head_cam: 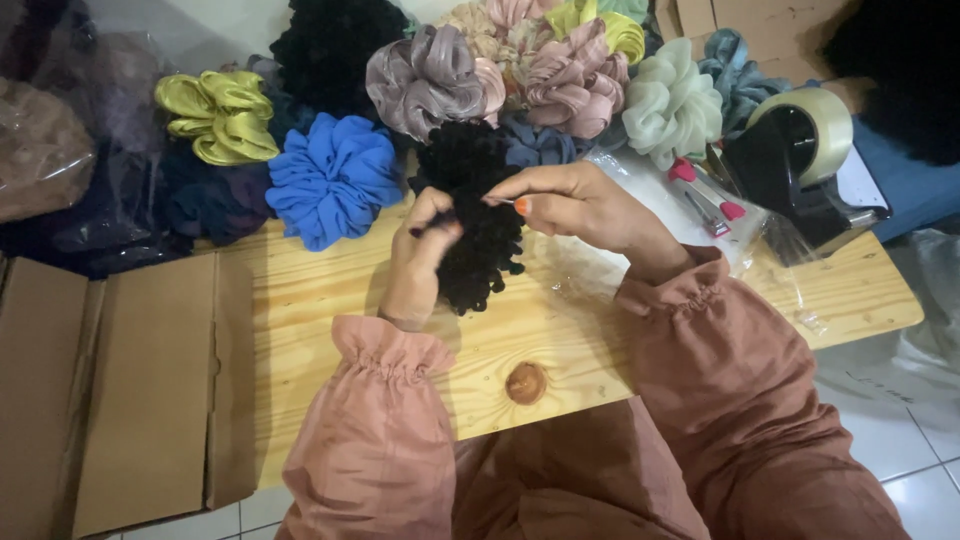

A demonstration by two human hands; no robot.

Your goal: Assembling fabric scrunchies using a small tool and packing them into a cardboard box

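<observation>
Both hands met over a fluffy black fabric scrunchie [478,215] that hung above the middle of the pale pine tabletop [330,300], its lower folds reaching down toward the wood. The left hand [425,250] gripped the scrunchie's left edge, fingers curled tight into the dark ruffles. The right hand [575,205] came in from the other side, thumb and forefinger pinched narrow on the scrunchie's upper rim; whether something thin lay between them could not be told. Loose rust-pink sleeves with gathered cuffs [390,355] covered both wrists. Behind the hands lay a heap of other scrunchies: a bright blue ruffled one [335,180] just to the left, a shiny yellow-green satin one [220,115] farther left, a mauve-grey satin one [425,80] and a dusty pink one [570,80] at the back, and a pale mint one [672,105] toward the right. A black tape dispenser with a clear tape roll [800,150] stood at the table's right end, with a small pink-handled stapler [705,195] beside it. A flattened brown cardboard box [120,390] rested against the table's left side.
</observation>
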